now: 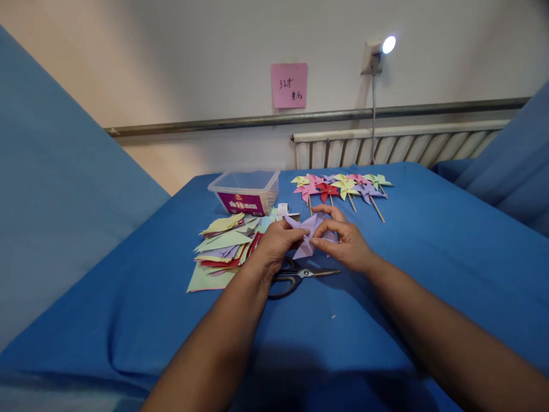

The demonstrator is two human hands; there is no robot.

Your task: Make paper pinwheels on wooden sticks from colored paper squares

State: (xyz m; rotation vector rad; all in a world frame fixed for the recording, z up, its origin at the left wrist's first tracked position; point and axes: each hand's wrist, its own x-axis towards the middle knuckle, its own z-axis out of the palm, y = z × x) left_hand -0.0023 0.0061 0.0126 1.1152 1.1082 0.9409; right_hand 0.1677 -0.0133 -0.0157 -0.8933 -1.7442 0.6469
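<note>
Between my two hands is a purple paper pinwheel (303, 249), its pointed blades partly folded in. My left hand (274, 243) grips it from the left, thumb pressed near the centre. From the right, my right hand (345, 240) pinches the paper near the middle with thumb and fingers. Just below the hands a pair of scissors (306, 273) with dark handles lies on the blue cloth, blades pointing right. A stack of coloured paper pieces (227, 246) rests left of my left hand, which hides part of it.
A clear plastic box (244, 191) with a purple label stands behind the paper stack, beside a small white box (282, 210). Several finished pinwheels (343, 186) on sticks lie at the back right. A radiator (398, 143) and a metal pipe (240, 122) run along the wall.
</note>
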